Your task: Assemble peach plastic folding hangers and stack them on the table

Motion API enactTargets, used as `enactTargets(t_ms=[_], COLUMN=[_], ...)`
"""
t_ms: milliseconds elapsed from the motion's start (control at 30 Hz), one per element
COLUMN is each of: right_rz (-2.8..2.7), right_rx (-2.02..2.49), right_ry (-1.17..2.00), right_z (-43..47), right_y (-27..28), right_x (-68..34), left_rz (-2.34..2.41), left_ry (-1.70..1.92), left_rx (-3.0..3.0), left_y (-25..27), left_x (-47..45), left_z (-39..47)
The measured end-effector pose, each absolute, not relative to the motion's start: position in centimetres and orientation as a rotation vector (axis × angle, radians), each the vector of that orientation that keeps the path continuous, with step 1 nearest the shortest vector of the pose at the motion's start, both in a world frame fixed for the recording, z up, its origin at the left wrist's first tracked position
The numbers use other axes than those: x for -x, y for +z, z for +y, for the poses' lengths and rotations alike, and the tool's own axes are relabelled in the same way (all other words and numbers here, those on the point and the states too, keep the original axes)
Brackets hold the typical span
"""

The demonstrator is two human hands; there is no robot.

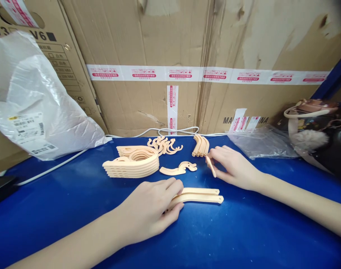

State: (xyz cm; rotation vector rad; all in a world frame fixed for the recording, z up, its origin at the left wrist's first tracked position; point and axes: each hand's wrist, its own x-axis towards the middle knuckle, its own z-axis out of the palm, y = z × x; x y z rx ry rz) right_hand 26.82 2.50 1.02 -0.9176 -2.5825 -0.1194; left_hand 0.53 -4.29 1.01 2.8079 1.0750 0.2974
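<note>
My left hand (pixel 152 211) is closed over the left ends of two long, slightly bent beige plastic hanger arms (pixel 202 196), which lie side by side with their holed ends pointing right. Between the thumb and fingers of my right hand (pixel 232 166) is a slim beige plastic piece (pixel 211 166), seen nearly edge-on. Just left of it, a curved beige piece with a hooked end (pixel 178 169) lies flat. Farther back sit a tidy stack of beige folded hangers (pixel 131 168), a loose heap of small beige hooks (pixel 165 145) and a row of beige curved arms (pixel 200 145).
Tall cardboard boxes (pixel 142 101) stand behind the blue table (pixel 215 239). A white plastic mailer bag (pixel 38 97) leans at the left, near a white cable (pixel 52 173). A clear plastic bag (pixel 263 142) and a dark bag (pixel 331 142) are at the right. A black object (pixel 2 188) lies at the left edge.
</note>
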Motion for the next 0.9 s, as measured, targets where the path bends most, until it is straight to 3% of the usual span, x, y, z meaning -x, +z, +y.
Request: enactTargets(t_ms=[133,267,600,900], right_rz=[-2.184,-1.971,-1.906,-1.895], right_rx=[0.994,0.983,0.920,0.877], right_ry=[0.776,1.172,1.323,1.371], right_z=[1.5,1.4,1.9,2.1], right_y=[0.7,0.0,-0.8,-0.2], right_x=[-25.7,-25.0,-25.3,-25.2], left_rz=[1.075,1.066,1.051,0.955], left_ry=[0.311,0.293,0.446,0.864], left_rx=[-2.781,-2.818,-2.807,-1.720], left_y=[0.9,0.7,0.4,2.6], left_x=[-0.7,-0.8,-1.2,-1.2], left_z=[-4.3,-4.2,-4.5,-4.2])
